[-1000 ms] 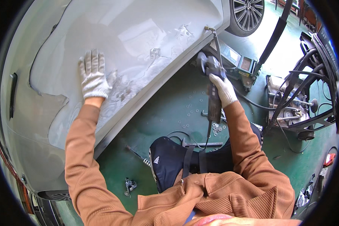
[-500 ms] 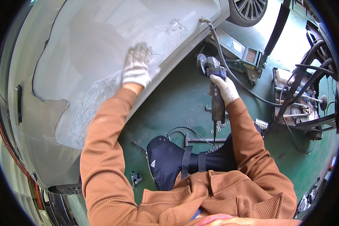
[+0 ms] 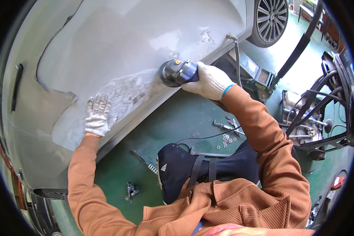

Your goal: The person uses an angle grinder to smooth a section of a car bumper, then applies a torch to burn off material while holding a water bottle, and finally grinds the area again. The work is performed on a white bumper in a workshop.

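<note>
In a white knit glove, my right hand (image 3: 211, 81) is wrapped round the body of an angle grinder (image 3: 185, 71). The grinder's round disc lies against the lower part of a grey car door (image 3: 118, 43), or just above it; I cannot tell which. My left hand (image 3: 98, 115), also gloved and dirty on the fingers, rests with fingers spread on the lower left of the door. Between both hands runs a scuffed, whitish sanded patch (image 3: 126, 92) with swirl marks. Another small worn spot (image 3: 205, 38) shows farther up toward the wheel.
A clamp with a hose (image 3: 232, 37) grips the sill. Behind it stands a floor jack (image 3: 252, 70), and a black-framed tool cart (image 3: 310, 118) is at the right. Washers (image 3: 227, 139), a hammer (image 3: 210, 154) and a slide rod (image 3: 144, 161) lie on the green floor by my knee.
My right hand has brought the grinder from over the floor up to the door. My left hand has slid down and left along the panel. The view has shifted slightly.
</note>
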The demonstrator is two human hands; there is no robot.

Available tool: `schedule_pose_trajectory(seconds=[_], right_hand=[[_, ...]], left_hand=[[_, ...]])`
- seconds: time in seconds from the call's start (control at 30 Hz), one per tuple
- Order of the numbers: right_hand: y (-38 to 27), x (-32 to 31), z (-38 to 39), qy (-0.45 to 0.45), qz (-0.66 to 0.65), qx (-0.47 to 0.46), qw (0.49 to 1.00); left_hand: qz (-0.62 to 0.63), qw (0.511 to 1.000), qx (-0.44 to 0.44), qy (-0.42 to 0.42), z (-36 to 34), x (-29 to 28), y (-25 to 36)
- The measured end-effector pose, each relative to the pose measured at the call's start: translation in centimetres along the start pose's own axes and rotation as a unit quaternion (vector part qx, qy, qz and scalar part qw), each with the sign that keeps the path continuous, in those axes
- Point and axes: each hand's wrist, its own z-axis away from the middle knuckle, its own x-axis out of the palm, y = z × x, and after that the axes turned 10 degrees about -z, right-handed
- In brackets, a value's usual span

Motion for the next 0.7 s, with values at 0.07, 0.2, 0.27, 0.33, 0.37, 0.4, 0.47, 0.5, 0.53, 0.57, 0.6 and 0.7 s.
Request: schedule_pose_trajectory(seconds=[0.07, 0.2, 0.27, 0.33, 0.37, 0.4, 0.47, 0.5, 0.53, 0.57, 0.6, 0.7], right_hand=[[-0.1, 0.0, 0.4, 0.023, 0.049, -0.016, 0.998], [0.3, 0.8, 1.7, 0.082, 0.106, 0.002, 0.991], [-0.1, 0.8, 1.3, 0.094, 0.121, 0.009, 0.988], [-1.9, 0.5, 0.8, 0.105, 0.123, 0.022, 0.987], [-1.9, 0.4, 0.5, 0.105, 0.138, 0.024, 0.985], [-1.8, 0.5, 0.6, 0.096, 0.145, 0.024, 0.984], [-1.4, 0.7, 1.2, 0.079, 0.159, 0.025, 0.984], [-1.7, 0.7, 1.7, 0.063, 0.168, 0.035, 0.983], [-2.1, 0.5, 1.6, 0.065, 0.165, 0.035, 0.984], [-2.7, 0.4, 1.3, 0.066, 0.162, 0.035, 0.984], [-3.1, 0.2, 1.1, 0.068, 0.157, 0.034, 0.985], [-3.0, -0.3, 0.9, 0.054, 0.128, 0.046, 0.989]], left_hand=[[0.016, 1.0, -0.008, -0.007, -0.5, -0.3, 0.6], [0.037, 0.999, -0.01, -0.028, -0.8, -0.8, 0.7], [0.03, 0.999, -0.019, -0.003, -1.1, -1.0, 0.7], [0.029, 0.999, -0.019, -0.014, -1.1, -1.4, 0.8], [0.038, 0.999, -0.021, -0.012, -1.1, -1.5, 1.0], [0.044, 0.999, -0.022, -0.011, -1.2, -1.5, 0.7], [0.05, 0.998, -0.024, -0.008, -0.9, -1.6, 0.2], [0.051, 0.998, -0.022, -0.005, -0.8, -1.7, 0.2], [0.052, 0.998, -0.021, -0.002, -0.9, -1.7, 0.2], [0.052, 0.998, -0.019, 0.007, -1.0, -1.5, 0.2], [0.051, 0.998, -0.017, 0.015, -1.0, -1.4, 0.0], [0.049, 0.999, -0.018, -0.011, -1.1, -1.9, 0.2]])
